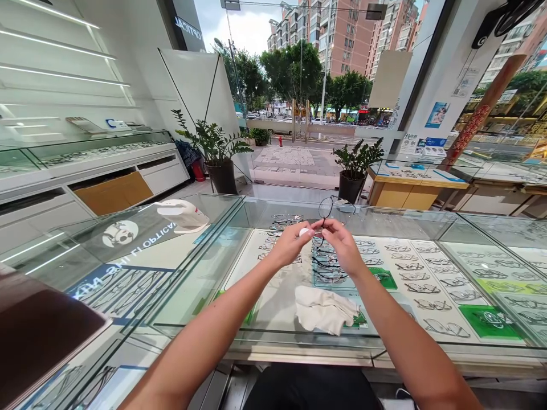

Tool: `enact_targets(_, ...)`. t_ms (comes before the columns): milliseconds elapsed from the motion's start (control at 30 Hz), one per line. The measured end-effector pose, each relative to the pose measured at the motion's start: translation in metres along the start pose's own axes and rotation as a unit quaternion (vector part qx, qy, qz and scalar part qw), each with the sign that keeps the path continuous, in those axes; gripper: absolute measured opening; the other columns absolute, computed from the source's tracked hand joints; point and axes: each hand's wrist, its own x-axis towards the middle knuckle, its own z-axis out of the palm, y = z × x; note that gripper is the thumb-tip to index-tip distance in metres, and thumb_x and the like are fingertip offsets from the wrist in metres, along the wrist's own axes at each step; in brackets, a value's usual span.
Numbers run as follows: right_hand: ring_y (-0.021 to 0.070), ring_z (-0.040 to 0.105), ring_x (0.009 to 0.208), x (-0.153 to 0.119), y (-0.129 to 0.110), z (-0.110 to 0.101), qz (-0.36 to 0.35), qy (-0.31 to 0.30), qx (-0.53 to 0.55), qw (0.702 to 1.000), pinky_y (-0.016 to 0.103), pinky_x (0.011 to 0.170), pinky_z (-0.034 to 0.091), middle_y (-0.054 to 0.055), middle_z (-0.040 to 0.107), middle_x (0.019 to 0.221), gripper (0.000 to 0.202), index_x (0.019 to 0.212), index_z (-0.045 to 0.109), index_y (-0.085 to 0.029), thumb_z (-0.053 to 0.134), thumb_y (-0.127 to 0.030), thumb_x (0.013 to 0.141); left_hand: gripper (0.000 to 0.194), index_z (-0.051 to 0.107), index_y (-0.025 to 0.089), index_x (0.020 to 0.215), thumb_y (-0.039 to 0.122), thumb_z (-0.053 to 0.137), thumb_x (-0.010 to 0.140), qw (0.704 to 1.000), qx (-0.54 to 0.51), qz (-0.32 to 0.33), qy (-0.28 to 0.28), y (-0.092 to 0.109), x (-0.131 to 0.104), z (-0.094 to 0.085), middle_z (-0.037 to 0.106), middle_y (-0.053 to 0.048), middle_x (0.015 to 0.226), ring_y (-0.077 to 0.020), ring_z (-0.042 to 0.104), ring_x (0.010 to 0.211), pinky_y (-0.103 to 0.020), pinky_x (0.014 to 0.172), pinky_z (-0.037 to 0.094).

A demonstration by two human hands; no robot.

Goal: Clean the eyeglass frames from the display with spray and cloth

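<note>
Above the glass display counter, my right hand (344, 246) pinches a pair of thin dark-rimmed eyeglasses (325, 208), one round lens standing up above the fingers and the other hanging below. Close against it on the left, my left hand (292, 244) is closed on a small white object (304, 232) at its fingertips; what exactly it is cannot be made out. The fingertips of both hands meet near the middle of the glasses. A crumpled cream cloth (325, 309) lies on the counter's glass top, nearer to me and below my hands.
Rows of eyeglasses (416, 277) lie inside the glass counter (273, 336). A white device (183, 215) stands on the counter to the left. A dark flat object (43, 336) fills the lower left corner. Two potted plants (222, 176) stand beyond the counter.
</note>
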Motion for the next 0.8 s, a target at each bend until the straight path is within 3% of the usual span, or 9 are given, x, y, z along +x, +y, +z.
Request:
enact_targets(233,0.0243,0.064,0.117,-0.001,-0.002,0.002,-0.009,-0.012,0.005,1.000,0.041,0.106,0.050,0.006,0.072,0.120,0.026,0.114,0.070,-0.026,0.064,-0.046,0.099,0.051,0.049,0.019,0.074,0.064,0.044,0.098,1.000,-0.009,0.010,-0.013,0.001,0.000,0.001,0.049,0.000,0.074,-0.0175,0.043,0.072,-0.028,0.070,0.031)
enact_targets(367,0.0244,0.065,0.116,0.001,0.002,-0.002,-0.006,0.015,0.013,1.000,0.040,0.103,0.051,0.006,0.072,0.121,0.024,0.112,0.069,-0.027,0.064,-0.046,0.098,0.042,0.056,0.021,0.089,0.063,0.055,0.094,0.998,0.060,-0.008,0.034,-0.004,0.005,-0.019,0.058,-0.001,0.085,-0.0199,0.050,0.080,-0.030,0.077,0.036)
enact_targets(467,0.0243,0.065,0.112,0.003,0.006,-0.007,-0.001,0.033,0.010,0.999,0.040,0.099,0.052,0.007,0.073,0.116,0.025,0.111,0.069,-0.026,0.065,-0.046,0.097,0.036,0.056,0.023,0.101,0.055,0.065,0.090,0.975,0.145,-0.085,0.145,-0.026,0.013,-0.049,0.063,-0.004,0.100,-0.0251,0.056,0.096,-0.035,0.091,0.040)
enact_targets(600,0.0246,0.065,0.113,0.006,0.013,-0.012,0.005,0.038,0.006,0.999,0.040,0.097,0.052,0.007,0.073,0.117,0.026,0.111,0.069,-0.025,0.065,-0.047,0.096,0.019,0.051,0.024,0.108,0.029,0.058,0.091,0.891,0.216,-0.252,0.310,-0.071,0.022,-0.086,0.063,-0.009,0.114,-0.0325,0.055,0.121,-0.046,0.107,0.037)
enact_targets(700,0.0249,0.065,0.112,0.007,0.015,-0.014,0.016,0.045,0.001,0.999,0.040,0.095,0.053,0.007,0.073,0.116,0.028,0.109,0.069,-0.025,0.066,-0.049,0.095,0.026,0.047,0.022,0.117,0.021,0.052,0.091,0.858,0.215,-0.299,0.357,-0.099,0.021,-0.099,0.057,-0.017,0.129,-0.0382,0.050,0.132,-0.053,0.108,0.038)
enact_targets(800,0.0247,0.066,0.111,0.008,0.017,-0.015,0.021,0.051,0.003,0.998,0.039,0.093,0.053,0.008,0.073,0.114,0.027,0.108,0.069,-0.025,0.066,-0.049,0.095,0.030,0.046,0.021,0.119,0.021,0.054,0.091,0.856,0.201,-0.315,0.357,-0.117,0.018,-0.105,0.061,-0.017,0.123,-0.0358,0.058,0.122,-0.048,0.101,0.045)
